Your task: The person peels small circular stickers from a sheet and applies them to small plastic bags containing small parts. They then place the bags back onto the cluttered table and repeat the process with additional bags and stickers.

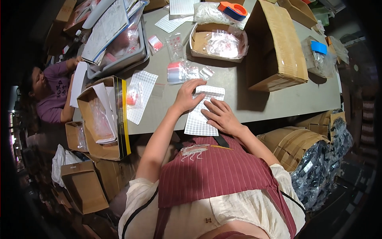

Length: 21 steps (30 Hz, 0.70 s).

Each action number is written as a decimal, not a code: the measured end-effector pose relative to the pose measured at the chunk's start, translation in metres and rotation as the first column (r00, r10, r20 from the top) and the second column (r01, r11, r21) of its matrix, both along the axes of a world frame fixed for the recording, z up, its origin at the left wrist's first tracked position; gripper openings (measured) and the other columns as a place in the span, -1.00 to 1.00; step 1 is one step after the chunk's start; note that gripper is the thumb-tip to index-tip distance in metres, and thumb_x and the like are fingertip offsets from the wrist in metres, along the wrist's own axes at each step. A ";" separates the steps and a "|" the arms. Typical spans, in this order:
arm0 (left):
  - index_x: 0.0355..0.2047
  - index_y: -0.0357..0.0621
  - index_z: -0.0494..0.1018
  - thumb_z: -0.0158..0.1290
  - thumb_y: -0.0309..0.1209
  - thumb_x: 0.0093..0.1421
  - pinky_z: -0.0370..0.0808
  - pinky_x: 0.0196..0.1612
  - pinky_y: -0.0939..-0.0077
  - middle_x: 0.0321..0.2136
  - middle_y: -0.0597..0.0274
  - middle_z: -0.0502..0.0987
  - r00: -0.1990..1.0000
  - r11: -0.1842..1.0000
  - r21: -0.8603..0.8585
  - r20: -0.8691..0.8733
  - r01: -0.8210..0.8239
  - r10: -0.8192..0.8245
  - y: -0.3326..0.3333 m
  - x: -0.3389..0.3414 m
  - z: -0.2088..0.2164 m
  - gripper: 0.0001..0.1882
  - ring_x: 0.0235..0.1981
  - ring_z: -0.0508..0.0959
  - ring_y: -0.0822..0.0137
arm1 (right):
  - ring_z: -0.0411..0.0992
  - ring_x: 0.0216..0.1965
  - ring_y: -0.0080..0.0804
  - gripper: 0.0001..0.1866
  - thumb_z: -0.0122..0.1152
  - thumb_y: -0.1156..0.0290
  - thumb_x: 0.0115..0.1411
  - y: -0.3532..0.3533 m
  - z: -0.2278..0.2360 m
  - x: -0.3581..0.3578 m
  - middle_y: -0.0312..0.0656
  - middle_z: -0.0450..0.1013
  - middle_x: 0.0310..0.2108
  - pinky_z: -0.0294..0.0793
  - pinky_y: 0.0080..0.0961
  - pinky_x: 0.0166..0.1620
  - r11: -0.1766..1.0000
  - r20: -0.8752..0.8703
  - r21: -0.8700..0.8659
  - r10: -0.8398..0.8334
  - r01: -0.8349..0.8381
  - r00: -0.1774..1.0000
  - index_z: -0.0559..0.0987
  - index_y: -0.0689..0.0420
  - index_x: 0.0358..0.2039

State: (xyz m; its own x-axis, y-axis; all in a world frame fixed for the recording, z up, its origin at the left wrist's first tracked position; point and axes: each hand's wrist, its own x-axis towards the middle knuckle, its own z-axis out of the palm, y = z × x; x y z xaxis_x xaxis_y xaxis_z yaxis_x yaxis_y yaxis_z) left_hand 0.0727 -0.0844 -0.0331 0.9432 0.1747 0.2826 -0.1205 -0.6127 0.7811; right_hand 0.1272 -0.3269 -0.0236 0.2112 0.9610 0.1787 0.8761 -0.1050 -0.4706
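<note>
A white sheet of small round grey stickers [197, 122] lies at the table's near edge, in front of my body. Its far end is folded over into a raised strip. My left hand [187, 96] grips this folded end at the left corner, the thumb on the near side and the fingers on the far side. Across the right part of the sheet rests my right hand [223, 116], its fingers spread and pressing lightly on the stickers. Just beyond my left hand lies a pile of small clear zip bags with red edges [176, 72].
An open carton [278, 47] stands at right; a shallow box of clear bags [219, 44] lies beyond the sheet. Another sticker sheet [144, 85] and a box with a yellow-black edge [121, 119] are at left. A co-worker [53, 89] sits farther left, near a grey bin [145, 49].
</note>
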 end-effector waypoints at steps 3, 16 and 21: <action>0.02 -0.10 0.57 0.27 -0.42 0.06 0.44 0.22 0.14 0.04 0.10 0.62 1.000 0.999 0.035 0.029 -0.007 0.006 0.000 0.001 0.001 -0.54 0.14 0.54 0.00 | 0.11 0.46 -0.01 -0.49 0.19 0.21 0.36 0.000 0.002 0.000 -0.09 0.22 0.42 0.11 -0.01 0.41 1.000 0.005 0.005 -0.018 0.018 1.000 0.46 -0.04 0.30; 0.02 -0.11 0.56 0.29 -0.37 0.07 0.40 0.26 0.13 0.05 0.12 0.62 0.999 0.998 0.055 0.025 0.025 -0.026 0.003 0.004 -0.001 -0.54 0.17 0.53 0.03 | 0.12 0.43 0.08 -0.13 0.39 -0.08 0.15 0.000 0.012 0.009 0.04 0.25 0.37 0.11 0.02 0.42 1.000 -0.175 0.006 -0.010 0.011 0.985 0.39 0.22 0.31; 0.03 -0.11 0.56 0.29 -0.38 0.07 0.39 0.27 0.13 0.07 0.13 0.61 1.000 0.998 0.061 0.008 0.026 -0.026 0.001 0.004 0.001 -0.54 0.20 0.51 0.04 | -0.05 0.48 0.26 0.22 0.41 -0.37 -0.07 0.008 0.018 -0.007 0.16 0.07 0.45 -0.03 0.19 0.46 0.993 -0.145 -0.115 -0.041 0.024 0.989 0.24 0.18 0.42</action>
State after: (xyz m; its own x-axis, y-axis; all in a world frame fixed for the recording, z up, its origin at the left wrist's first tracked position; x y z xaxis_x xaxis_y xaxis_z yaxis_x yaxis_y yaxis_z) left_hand 0.0765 -0.0834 -0.0319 0.9446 0.1323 0.3003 -0.1439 -0.6554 0.7414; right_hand 0.1198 -0.3192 -0.0052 0.2587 0.9654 0.0343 0.7933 -0.1920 -0.5777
